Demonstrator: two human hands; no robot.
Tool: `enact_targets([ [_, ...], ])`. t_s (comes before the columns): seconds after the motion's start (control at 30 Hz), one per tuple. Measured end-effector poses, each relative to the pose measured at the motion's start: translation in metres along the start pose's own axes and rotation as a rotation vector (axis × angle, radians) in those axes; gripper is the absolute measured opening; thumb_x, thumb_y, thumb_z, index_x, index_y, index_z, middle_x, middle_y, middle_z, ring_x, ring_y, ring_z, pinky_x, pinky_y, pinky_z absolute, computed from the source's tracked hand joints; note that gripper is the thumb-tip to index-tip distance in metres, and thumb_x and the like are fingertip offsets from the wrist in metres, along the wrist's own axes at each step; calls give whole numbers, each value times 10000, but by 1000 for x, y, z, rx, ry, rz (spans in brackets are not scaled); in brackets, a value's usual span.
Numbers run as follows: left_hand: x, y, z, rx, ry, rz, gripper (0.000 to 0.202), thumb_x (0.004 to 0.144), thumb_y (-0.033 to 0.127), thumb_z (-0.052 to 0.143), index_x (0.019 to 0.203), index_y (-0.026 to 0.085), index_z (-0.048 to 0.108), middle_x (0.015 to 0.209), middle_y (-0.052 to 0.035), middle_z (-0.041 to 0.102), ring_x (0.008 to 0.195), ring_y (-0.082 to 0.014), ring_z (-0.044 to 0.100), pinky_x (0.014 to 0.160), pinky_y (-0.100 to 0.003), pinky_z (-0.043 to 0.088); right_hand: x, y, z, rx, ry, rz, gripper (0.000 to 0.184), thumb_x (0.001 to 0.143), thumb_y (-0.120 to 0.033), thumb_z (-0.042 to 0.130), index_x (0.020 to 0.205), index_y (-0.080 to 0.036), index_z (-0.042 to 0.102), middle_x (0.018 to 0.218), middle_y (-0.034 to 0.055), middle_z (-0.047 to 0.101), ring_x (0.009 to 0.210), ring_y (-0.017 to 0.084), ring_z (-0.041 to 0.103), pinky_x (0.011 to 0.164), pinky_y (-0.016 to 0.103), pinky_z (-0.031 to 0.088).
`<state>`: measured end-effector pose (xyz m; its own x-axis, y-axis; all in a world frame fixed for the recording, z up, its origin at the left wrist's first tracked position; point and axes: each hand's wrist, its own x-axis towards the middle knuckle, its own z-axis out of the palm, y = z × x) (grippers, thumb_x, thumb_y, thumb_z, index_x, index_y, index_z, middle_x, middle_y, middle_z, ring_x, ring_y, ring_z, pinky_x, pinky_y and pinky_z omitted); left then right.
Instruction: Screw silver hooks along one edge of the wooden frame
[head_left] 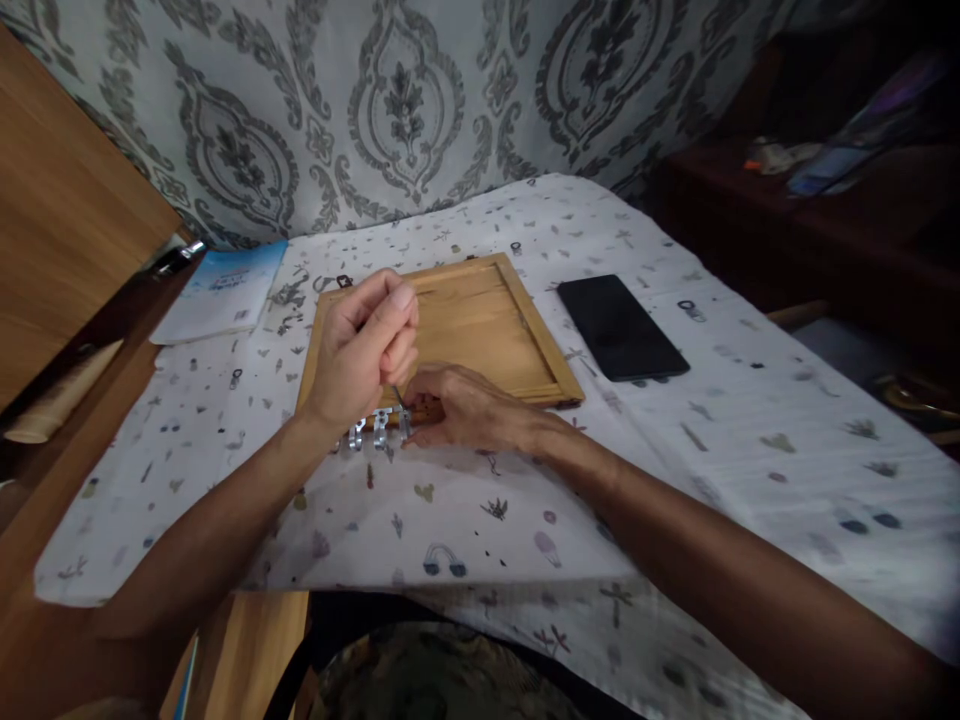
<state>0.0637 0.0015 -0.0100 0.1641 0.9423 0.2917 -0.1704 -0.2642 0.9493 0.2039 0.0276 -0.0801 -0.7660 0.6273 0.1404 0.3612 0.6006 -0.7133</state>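
My left hand (367, 345) is closed in a fist above the near edge of a wooden framed board (480, 315). From beneath the fist a thin metal shaft (399, 396), seemingly a screwdriver's, slants down to the board's edge; its handle is hidden in the fist. My right hand (469, 408) pinches the rightmost small silver metal bracket (406, 424), with its thumb below and fingers above. Several such brackets, among them one next to it (381, 428), line the same edge. Whatever lies at the tip of the shaft is too small to make out.
Right of the board lies a black smartphone (622, 328) on the patterned white tablecloth (465, 520). A blue and white booklet (225, 290) rests at the left, by a wooden panel (75, 150). Patterned grey fabric (480, 120) hangs behind the table.
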Motion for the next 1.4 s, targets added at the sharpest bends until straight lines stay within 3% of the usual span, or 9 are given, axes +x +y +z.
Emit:
enact_targets([
  [0.37, 0, 2, -10, -74, -126, -53, 349, 874, 410, 690, 686, 195, 489, 463, 116, 189, 343, -19, 111, 347, -153, 166, -1, -2, -2, 34, -12, 4, 244, 749, -342, 804, 849, -193, 639, 915, 29, 648, 829, 189, 566, 721, 291, 402],
  [0.53, 1, 3, -10, -64, -147, -52, 406, 832, 475, 730, 693, 194, 472, 480, 118, 231, 349, -11, 127, 342, -151, 164, 0, -1, 0, 12, -1, -4, 264, 739, -349, 812, 846, -183, 636, 881, 19, 633, 792, 177, 550, 701, 286, 384],
  [0.87, -9, -3, -9, -61, -186, 79, 323, 928, 398, 636, 730, 188, 491, 474, 115, 233, 376, -22, 158, 393, -153, 207, 2, -1, -1, -25, -42, -61, 229, 774, -323, 765, 714, -180, 597, 811, -12, 557, 743, 147, 498, 661, 264, 340],
  [0.97, -14, 2, -8, -41, -121, 136, 289, 951, 359, 607, 743, 191, 499, 480, 110, 246, 380, -25, 162, 408, -168, 212, 2, 0, 0, -1, -45, -26, 188, 771, -329, 776, 840, -177, 691, 862, 7, 603, 795, 170, 548, 689, 272, 378],
  [1.13, -11, 21, -16, -78, 133, 152, 312, 895, 368, 654, 700, 212, 467, 442, 115, 186, 377, -41, 91, 380, -185, 140, 2, 2, 2, 13, -28, 27, 351, 715, -328, 837, 1019, -177, 747, 916, 40, 649, 864, 211, 607, 739, 302, 441],
  [1.23, -10, 24, -28, 13, 182, 104, 308, 858, 362, 693, 683, 207, 493, 439, 105, 224, 375, -41, 120, 380, -200, 119, 2, 5, 3, 20, -24, 1, 365, 710, -334, 845, 1025, -174, 755, 917, 50, 664, 881, 222, 619, 764, 321, 459],
  [1.4, -15, 22, -45, 76, 210, 155, 295, 856, 383, 704, 692, 204, 537, 436, 98, 247, 363, -46, 139, 381, -221, 112, 1, 9, 1, 50, -26, -32, 435, 707, -376, 861, 1068, -167, 737, 990, 67, 672, 931, 230, 622, 805, 343, 471],
])
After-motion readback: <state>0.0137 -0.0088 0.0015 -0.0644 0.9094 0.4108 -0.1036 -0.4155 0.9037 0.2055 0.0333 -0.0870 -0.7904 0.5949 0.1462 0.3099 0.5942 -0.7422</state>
